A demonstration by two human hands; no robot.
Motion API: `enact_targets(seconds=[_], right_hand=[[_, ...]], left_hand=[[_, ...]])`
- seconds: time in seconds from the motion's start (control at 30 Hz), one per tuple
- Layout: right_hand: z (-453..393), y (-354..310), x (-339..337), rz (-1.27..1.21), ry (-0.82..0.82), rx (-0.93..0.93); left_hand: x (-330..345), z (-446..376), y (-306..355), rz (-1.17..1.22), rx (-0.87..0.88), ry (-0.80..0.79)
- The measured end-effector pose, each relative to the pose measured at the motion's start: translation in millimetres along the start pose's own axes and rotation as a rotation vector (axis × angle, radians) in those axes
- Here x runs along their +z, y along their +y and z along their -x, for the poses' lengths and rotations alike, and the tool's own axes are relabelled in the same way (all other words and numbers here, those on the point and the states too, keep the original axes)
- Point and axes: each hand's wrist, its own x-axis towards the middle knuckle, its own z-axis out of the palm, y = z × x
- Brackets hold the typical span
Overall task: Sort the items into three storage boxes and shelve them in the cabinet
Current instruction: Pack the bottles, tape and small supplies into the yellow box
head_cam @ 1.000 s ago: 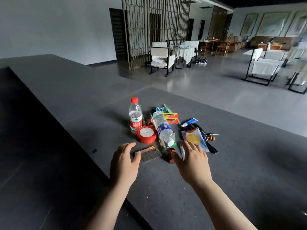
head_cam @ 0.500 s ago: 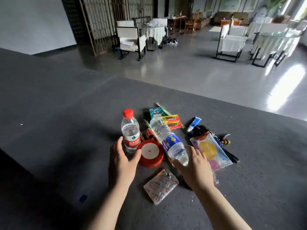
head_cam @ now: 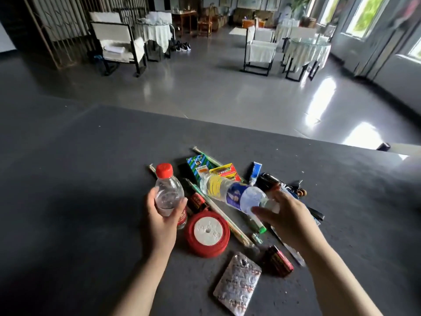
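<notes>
A pile of small items lies on the dark grey table [head_cam: 91, 179]. My left hand [head_cam: 160, 221] grips the upright red-capped water bottle [head_cam: 168, 192] round its lower half. My right hand [head_cam: 289, 221] holds the cap end of a blue-labelled water bottle [head_cam: 232, 192], which lies tilted over the pile. Between the hands sits a red ribbon spool [head_cam: 206, 233]. A silver pill blister [head_cam: 238, 282] and a dark red packet [head_cam: 279, 261] lie nearest me. No storage box or cabinet is in view.
Behind the bottles lie a green box [head_cam: 197, 164], a yellow-red box [head_cam: 224, 172], a blue tube [head_cam: 255, 173] and long thin sticks [head_cam: 227, 222]. Beyond the table's far edge is a shiny floor with white chairs [head_cam: 259, 51] and draped tables.
My left hand has closed round the red-capped bottle. My right hand has taken hold of the blue-labelled bottle's end and raised it. The camera has tipped down and come closer.
</notes>
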Motion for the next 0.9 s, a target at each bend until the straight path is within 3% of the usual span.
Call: enact_targets(seconds=[0.17, 0.33, 0.4, 0.5, 0.63, 0.77, 0.9], right_hand=[[-17, -29, -11, -0.009, 0.268, -0.113], [-41, -61, 26, -0.289, 0.509, -0.234], [-55, -74, 42, -0.419, 0.474, -0.224], [-70, -84, 56, -0.581, 0.286, -0.213], [-74, -78, 73, -0.508, 0.135, -0.318], [-74, -73, 82, -0.526, 0.229, -0.257], [-58, -57, 67, -0.75, 0.471, -0.137]], left_hand=[[-4, -3, 2, -0.045, 0.059, -0.015], [-9, -5, 0, -0.062, 0.077, -0.052], [-9, -4, -2, -0.032, 0.058, -0.058], [-10, -3, -8, -0.021, 0.065, -0.077], [-12, 0, -3, -0.001, 0.076, -0.096], [-10, -2, 4, 0.022, 0.04, -0.086], [-8, -3, 27, 0.052, 0.114, -0.054]])
